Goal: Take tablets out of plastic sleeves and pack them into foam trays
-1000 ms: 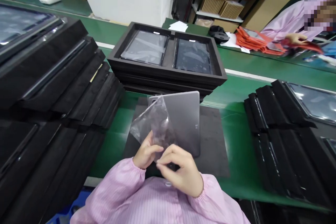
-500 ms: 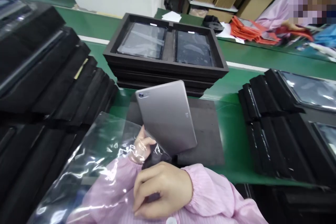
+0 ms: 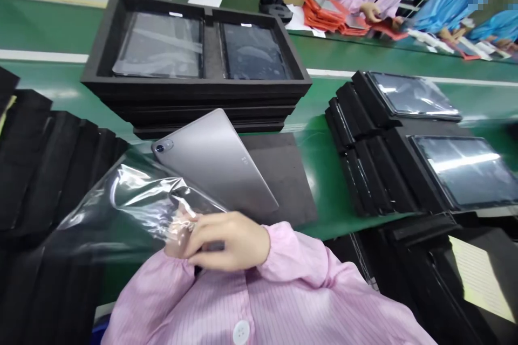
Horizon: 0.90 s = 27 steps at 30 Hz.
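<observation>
Best: steady tablet (image 3: 214,164), keep clear film (image 3: 140,191) from snagging — cannot tell grip of left hand (image 3: 178,233) behind film or curled right hand (image 3: 232,240).

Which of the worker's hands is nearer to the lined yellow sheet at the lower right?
Right. The right hand is left of the yellow sheet, apart from it; the left hand, partly behind clear plastic, is farther left.

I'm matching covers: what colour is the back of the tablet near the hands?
The tablet's back is grey, best seen in the head view.
</observation>
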{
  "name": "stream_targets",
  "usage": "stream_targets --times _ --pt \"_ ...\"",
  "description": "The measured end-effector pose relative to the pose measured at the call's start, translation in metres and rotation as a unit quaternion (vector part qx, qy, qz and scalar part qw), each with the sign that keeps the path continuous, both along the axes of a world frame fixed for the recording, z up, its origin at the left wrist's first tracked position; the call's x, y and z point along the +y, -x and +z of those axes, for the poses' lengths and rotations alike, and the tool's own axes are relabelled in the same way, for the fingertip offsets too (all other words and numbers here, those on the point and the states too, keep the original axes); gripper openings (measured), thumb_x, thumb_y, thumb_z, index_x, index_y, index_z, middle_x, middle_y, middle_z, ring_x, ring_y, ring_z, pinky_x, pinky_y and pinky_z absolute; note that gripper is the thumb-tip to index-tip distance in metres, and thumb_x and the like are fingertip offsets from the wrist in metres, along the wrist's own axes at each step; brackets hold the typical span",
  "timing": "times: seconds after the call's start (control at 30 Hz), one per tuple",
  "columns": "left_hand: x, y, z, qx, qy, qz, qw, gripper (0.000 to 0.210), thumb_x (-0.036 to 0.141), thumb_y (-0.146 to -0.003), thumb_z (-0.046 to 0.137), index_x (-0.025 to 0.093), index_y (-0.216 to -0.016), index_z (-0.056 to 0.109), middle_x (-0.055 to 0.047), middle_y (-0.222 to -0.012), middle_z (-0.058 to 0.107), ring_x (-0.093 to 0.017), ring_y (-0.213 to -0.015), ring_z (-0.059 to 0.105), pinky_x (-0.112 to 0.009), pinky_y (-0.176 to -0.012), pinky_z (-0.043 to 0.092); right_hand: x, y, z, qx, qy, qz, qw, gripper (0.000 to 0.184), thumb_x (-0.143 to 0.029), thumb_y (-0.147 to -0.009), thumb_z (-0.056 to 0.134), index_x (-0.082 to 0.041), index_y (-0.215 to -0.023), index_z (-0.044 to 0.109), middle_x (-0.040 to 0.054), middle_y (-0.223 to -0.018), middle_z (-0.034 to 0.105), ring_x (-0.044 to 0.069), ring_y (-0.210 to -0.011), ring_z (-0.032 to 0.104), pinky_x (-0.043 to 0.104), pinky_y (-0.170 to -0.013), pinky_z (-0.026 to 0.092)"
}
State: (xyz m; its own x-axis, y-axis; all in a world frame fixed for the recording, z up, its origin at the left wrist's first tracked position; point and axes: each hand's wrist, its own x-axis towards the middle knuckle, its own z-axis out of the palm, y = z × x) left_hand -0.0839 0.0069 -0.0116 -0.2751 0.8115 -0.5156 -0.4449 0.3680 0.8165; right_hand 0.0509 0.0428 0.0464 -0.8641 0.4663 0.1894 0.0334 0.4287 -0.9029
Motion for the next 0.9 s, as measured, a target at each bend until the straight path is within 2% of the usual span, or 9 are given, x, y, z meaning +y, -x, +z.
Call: stream_targets --times 0.13,0.23,0.3,0.37,0.5,0.67,0.73,0.83,0.9 --pt "0.0 -0.003 -0.004 -0.117 -0.034 0.057 0.991 0.041 0.008 -0.058 0.052 0.023 -0.093 0.068 0.004 -0.078 0.07 -0.016 -0.074 0.067 -0.025 -0.067 0.057 0.035 -0.028 0.01 0.093 0.088 -0.2 0.971 0.006 -0.022 -0.082 0.068 -0.017 -0.078 0.069 0.003 -0.08 0.069 0.013 -0.073 0.064 0.025 -0.07 0.054" --pt "0.001 -0.005 -0.004 -0.181 -0.026 0.102 0.978 0.06 0.006 -0.048 0.062 0.029 -0.103 0.067 0.004 -0.089 0.073 -0.02 -0.081 0.069 -0.033 -0.08 0.057 0.06 -0.052 0.007 0.072 0.125 -0.375 0.916 0.011 -0.025 -0.079 0.068 -0.018 -0.087 0.069 0.0041 -0.086 0.07 0.015 -0.077 0.066 0.029 -0.072 0.054" --pt "0.001 -0.004 -0.004 -0.19 -0.018 0.101 0.976 0.068 0.006 -0.045 0.064 0.03 -0.108 0.066 0.004 -0.087 0.073 -0.022 -0.086 0.068 -0.037 -0.085 0.056 0.069 -0.062 -0.002 0.05 0.153 -0.438 0.885 0.024 -0.028 -0.077 0.069 -0.018 -0.099 0.068 0.0062 -0.096 0.071 0.017 -0.086 0.066 0.032 -0.078 0.054" --pt "0.001 -0.004 -0.004 -0.198 -0.019 0.092 0.976 0.073 0.007 -0.046 0.065 0.03 -0.115 0.064 0.003 -0.087 0.073 -0.025 -0.093 0.068 -0.04 -0.088 0.055 0.07 -0.066 -0.011 0.029 0.214 -0.423 0.88 0.034 -0.032 -0.077 0.068 -0.017 -0.108 0.066 0.0075 -0.103 0.07 0.019 -0.093 0.066 0.035 -0.083 0.053" --pt "0.001 -0.004 -0.005 -0.195 -0.024 0.066 0.978 0.079 0.007 -0.051 0.065 0.031 -0.127 0.057 0.002 -0.098 0.073 -0.027 -0.105 0.064 -0.042 -0.094 0.051 0.061 -0.066 -0.016 -0.002 0.325 -0.306 0.895 0.039 -0.032 -0.075 0.068 -0.017 -0.111 0.065 0.005 -0.103 0.072 0.021 -0.095 0.066 0.035 -0.085 0.051" --pt "0.002 -0.008 -0.006 -0.207 -0.07 -0.045 0.975 0.066 0.014 -0.067 0.066 0.022 -0.131 0.055 -0.005 -0.126 0.065 -0.029 -0.122 0.055 -0.042 -0.105 0.043 0.055 -0.073 0.019 0.003 0.342 -0.272 0.899 0.038 -0.023 -0.077 0.061 -0.017 -0.114 0.063 0.0018 -0.09 0.073 0.017 -0.074 0.067 0.029 -0.068 0.051" --pt "0.003 -0.01 -0.006 -0.225 -0.111 -0.074 0.965 0.06 0.017 -0.074 0.064 0.021 -0.133 0.054 -0.007 -0.136 0.058 -0.028 -0.131 0.048 -0.043 -0.11 0.037 0.051 -0.075 0.041 -0.014 0.29 -0.276 0.916 0.038 -0.02 -0.079 0.057 -0.017 -0.117 0.062 0.0027 -0.093 0.073 0.017 -0.077 0.068 0.03 -0.07 0.052" --pt "0.0 -0.012 -0.003 -0.214 -0.154 -0.07 0.962 0.057 0.025 -0.079 0.063 0.022 -0.134 0.053 -0.007 -0.143 0.052 -0.026 -0.138 0.039 -0.041 -0.115 0.031 0.036 -0.065 0.07 -0.092 0.121 -0.305 0.94 0.043 -0.015 -0.081 0.053 -0.02 -0.123 0.059 0.0042 -0.102 0.072 0.021 -0.091 0.069 0.033 -0.082 0.052" --pt "-0.006 -0.009 0.0 -0.201 -0.167 -0.075 0.962 0.059 0.036 -0.08 0.063 0.024 -0.136 0.052 -0.008 -0.145 0.05 -0.028 -0.14 0.037 -0.044 -0.114 0.034 0.023 -0.053 0.08 -0.163 0.015 -0.296 0.941 0.047 -0.016 -0.082 0.055 -0.021 -0.128 0.055 0.0054 -0.102 0.073 0.024 -0.091 0.07 0.036 -0.085 0.052"
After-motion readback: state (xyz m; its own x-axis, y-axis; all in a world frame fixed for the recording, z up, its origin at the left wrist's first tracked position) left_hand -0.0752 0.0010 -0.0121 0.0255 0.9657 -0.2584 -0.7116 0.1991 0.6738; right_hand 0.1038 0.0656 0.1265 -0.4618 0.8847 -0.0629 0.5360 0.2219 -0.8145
